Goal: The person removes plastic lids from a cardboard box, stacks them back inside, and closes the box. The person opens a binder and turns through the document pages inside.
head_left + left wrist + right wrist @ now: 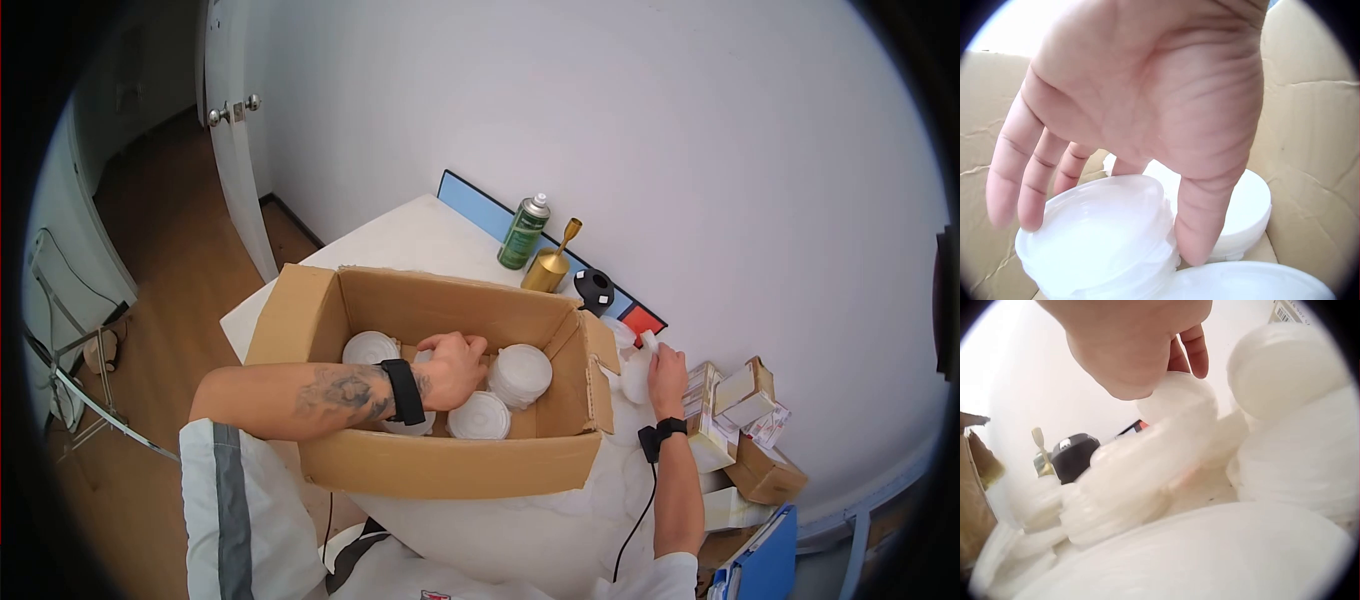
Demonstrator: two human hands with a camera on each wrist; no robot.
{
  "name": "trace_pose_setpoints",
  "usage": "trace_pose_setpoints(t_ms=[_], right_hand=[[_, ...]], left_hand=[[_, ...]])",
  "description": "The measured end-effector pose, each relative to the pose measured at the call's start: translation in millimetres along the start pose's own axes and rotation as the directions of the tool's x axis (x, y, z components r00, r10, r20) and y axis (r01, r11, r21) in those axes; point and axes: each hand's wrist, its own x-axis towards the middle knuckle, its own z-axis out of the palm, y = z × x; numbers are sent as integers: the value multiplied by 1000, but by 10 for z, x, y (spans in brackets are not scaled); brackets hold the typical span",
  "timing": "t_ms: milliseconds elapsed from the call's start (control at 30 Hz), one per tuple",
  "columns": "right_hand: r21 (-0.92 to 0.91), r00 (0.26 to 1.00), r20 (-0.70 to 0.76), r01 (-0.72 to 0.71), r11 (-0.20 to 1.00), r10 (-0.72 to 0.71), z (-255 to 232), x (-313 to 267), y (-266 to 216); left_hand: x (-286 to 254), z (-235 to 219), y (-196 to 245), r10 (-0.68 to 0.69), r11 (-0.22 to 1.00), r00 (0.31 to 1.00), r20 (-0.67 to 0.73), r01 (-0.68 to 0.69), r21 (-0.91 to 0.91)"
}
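Left wrist view: the left hand (1141,106), fingers spread, is straddling the white stack (1097,240) lying below its palm inside the box (450,470), while the right hand (1132,347) is pinching a round white piece (1172,400) outside.

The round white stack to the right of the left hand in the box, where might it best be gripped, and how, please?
Probably by its curved sides, thumb and fingers opposed, coming from above: the round white stack stands with its circular top upward, and the open-topped cardboard box walls it in.
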Motion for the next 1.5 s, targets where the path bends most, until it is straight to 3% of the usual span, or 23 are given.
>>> trace_pose_setpoints(t_ms=[67,100,167,200,267,300,367,400,467,567,667,733,1000,1067,1100,1167,1200,1233,1267,1333,1367,1433,1500], right_hand=[[82,955,-290,-36,996,58,-105,-10,-42],[83,956,-287,-33,996,56,-160,-22,-59],[402,912,-314,-124,907,264,-337,-69,-139],[404,913,-308,-128,906,267,-413,-112,-191],[842,881,-83,-188,506,465,-623,-217,-344],[836,873,-94,-191,514,478,-738,-283,-447],[992,848,83,-118,34,524,-941,-418,-713],[993,839,72,-110,38,539,-1050,-476,-797],[980,899,176,-122,-157,401,-1229,-571,-959],[977,936,155,-98,-189,317,-1380,-636,-1072],[975,959,134,-82,-207,249,-1479,-699,-1122],[980,958,137,-93,-178,251,-1581,-747,-1144],[984,971,153,-133,-116,183,-1670,-824,-1209],[997,979,-58,46,67,194,-1638,-851,-1268],[997,980,-60,49,62,190,-1646,-861,-1289],[769,916,-401,343,540,-9,-1803,-906,-1376],[628,846,-522,471,620,-114,-1917,-888,-1449],[631,846,-521,469,618,-110,-1954,-898,-1494],[524,794,-575,542,657,-196,-1976,-903,-1530],[414,734,-619,609,677,-281,-1987,-900,-1587],[364,708,-621,639,677,-335,-1982,-898,-1617],[324,681,-622,674,664,-387,-1972,-902,-1690],[257,649,-607,707,659,-459,-1971,-895,-1753]], left_hand=[[-17,-31,-29,-44,995,998,47,48,-86],[-27,-38,-43,-44,995,998,50,48,-89],[-45,-25,-52,-56,996,997,-51,53,-73],[-45,3,-38,-52,996,998,-46,49,-74],[11,35,-19,-63,996,995,-74,58,-66],[29,21,-7,-50,997,995,-90,45,-59],[26,34,18,-60,998,995,-82,61,9],[55,80,43,-71,997,993,-92,72,9],[91,107,70,-53,999,993,-104,54,6],[113,205,19,-28,999,992,-125,23,-42],[67,66,-109,32,971,983,-178,-73,-227],[-34,-107,-193,85,949,994,-65,-100,-299],[74,11,-247,79,950,997,-4,-76,-303],[20,-107,-267,82,949,997,-1,-78,-305],[1,-175,-301,54,924,998,-44,-67,-377],[-75,-386,-401,25,895,996,-82,-59,-443],[-105,-468,-464,-11,860,981,-194,-89,-503],[-145,-562,-512,-56,821,952,-301,-128,-557],[-226,-718,-553,-55,822,953,-297,-126,-555],[-441,-1051,-586,-114,301,936,-332,-286,-910],[-506,-1131,-555,-118,302,938,-325,-277,-912],[-626,-1238,-465,-24,-278,967,-255,-251,-927],[-689,-1265,-412,-54,-235,975,-213,-220,-947]])
